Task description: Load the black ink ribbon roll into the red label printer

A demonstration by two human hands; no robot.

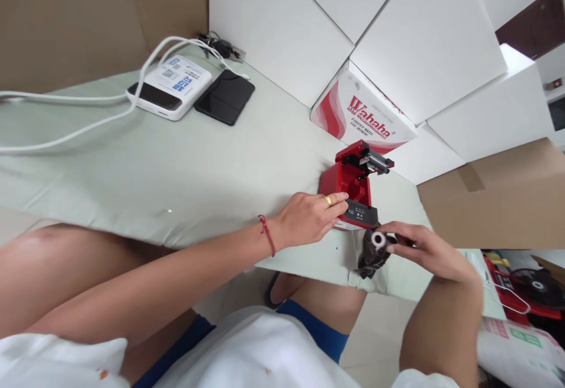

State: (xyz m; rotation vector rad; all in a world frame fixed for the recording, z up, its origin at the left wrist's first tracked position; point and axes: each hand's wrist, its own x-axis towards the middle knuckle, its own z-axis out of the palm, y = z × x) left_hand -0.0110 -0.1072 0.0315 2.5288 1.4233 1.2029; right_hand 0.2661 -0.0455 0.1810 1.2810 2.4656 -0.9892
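Note:
A small red label printer (329, 182) stands on the pale green cloth with its lid raised and its inside showing. My left hand (309, 217), with a ring and a red string bracelet, grips the printer's near side, fingers bent over the edge by the black button panel (359, 212). Just right of the printer, my right hand (424, 248) pinches a black roll (369, 258) with a white core between thumb and fingers. Loose, crumpled black material hangs from the roll down to the cloth. My left thumb is hidden.
White boxes (282, 29) and a red-and-white Wahaha carton (366, 114) stand behind the printer. On the left lie a white power bank (176, 85), a black phone (226, 96), keys (218, 43) and a white cable (66, 141). A cardboard box (498, 194) is at the right.

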